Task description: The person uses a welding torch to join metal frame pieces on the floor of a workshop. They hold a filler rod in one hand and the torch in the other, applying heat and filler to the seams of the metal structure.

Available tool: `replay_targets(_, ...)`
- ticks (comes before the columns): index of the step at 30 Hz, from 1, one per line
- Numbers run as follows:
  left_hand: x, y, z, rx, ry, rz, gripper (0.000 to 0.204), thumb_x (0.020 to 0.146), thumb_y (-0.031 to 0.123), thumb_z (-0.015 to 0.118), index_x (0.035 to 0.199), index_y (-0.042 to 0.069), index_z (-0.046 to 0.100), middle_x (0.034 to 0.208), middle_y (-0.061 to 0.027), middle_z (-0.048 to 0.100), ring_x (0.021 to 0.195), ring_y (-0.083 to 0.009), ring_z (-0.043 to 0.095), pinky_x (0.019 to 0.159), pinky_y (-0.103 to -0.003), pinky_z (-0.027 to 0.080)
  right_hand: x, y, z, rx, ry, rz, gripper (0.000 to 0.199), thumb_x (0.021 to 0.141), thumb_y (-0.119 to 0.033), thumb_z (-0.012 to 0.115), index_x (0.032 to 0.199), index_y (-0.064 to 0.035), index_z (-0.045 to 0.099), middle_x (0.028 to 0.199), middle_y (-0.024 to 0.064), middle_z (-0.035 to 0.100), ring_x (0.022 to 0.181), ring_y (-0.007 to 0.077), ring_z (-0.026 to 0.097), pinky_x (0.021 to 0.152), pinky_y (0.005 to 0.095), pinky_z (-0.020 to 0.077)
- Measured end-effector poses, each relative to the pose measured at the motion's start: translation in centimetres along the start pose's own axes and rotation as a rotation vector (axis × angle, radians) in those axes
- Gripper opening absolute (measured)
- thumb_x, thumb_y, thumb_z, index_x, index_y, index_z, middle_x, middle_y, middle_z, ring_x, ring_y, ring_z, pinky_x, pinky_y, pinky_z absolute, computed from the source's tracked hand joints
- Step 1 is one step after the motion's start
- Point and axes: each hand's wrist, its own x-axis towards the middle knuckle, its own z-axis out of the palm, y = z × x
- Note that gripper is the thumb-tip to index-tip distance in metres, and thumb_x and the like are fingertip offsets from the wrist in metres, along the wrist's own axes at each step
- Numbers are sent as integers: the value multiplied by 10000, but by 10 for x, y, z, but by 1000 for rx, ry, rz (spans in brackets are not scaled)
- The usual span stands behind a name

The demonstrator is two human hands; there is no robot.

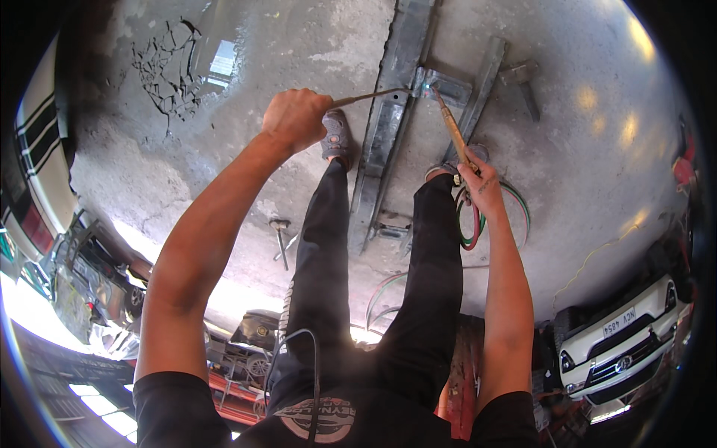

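My left hand (296, 119) is closed around one end of a thin dark metal rod (370, 96). The rod's far tip reaches a short crosspiece (447, 87) beside a long grey steel beam (388, 112). In my right hand (482, 183) is a brass gas torch (453, 131), its nozzle pointing up and left at the crosspiece. A small bright bluish spot shows at the metal near the nozzle. Red and green hoses (472, 231) loop down below my right hand. My feet stand on either side of the beam.
A heavy hammer (520, 78) lies right of a narrower steel bar (484, 82). Another hammer (280, 237) lies left of my legs. Dark flakes (168, 75) and a wet patch are on the concrete at far left. A white vehicle (620, 340) stands at lower right.
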Motion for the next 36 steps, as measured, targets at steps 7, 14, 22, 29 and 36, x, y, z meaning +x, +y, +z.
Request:
replay_targets(7,0,-3,2,0,14,7,250,735,73,708,972,121,774,893,-160,759,899,-356,753,791,-460,599,-7,-11,1,-15,10,29,543,995,-200,663,1507,-50,563,695,22,600,478,113,576,443,298,470)
replay_targets(14,3,-11,1,-3,9,6,245,740,72,709,973,122,769,891,-157,758,900,-358,751,789,-467,598,-1,-4,1,6,8,-6,540,999,-200,665,1509,-56,562,694,24,601,469,119,579,432,296,471)
replay_targets(22,8,-18,3,-15,0,3,252,753,60,696,985,119,773,898,-161,758,892,-359,751,790,-465,599,-3,-5,2,-19,11,13,533,1003,-198,663,1510,-66,564,702,21,602,472,116,580,436,297,477)
replay_targets(29,9,-33,10,-25,75,31,127,870,85,654,937,110,759,832,-152,733,824,-384,724,748,-503,562,-2,-6,3,-6,16,14,535,1004,-197,659,1516,-74,560,718,19,600,476,116,587,435,295,480)
replay_targets(36,12,-31,5,-16,6,6,276,770,21,675,1006,121,778,910,-158,763,889,-356,748,792,-463,595,-6,-14,4,-32,28,22,537,1004,-196,652,1520,-81,557,710,17,597,473,110,588,422,288,470)
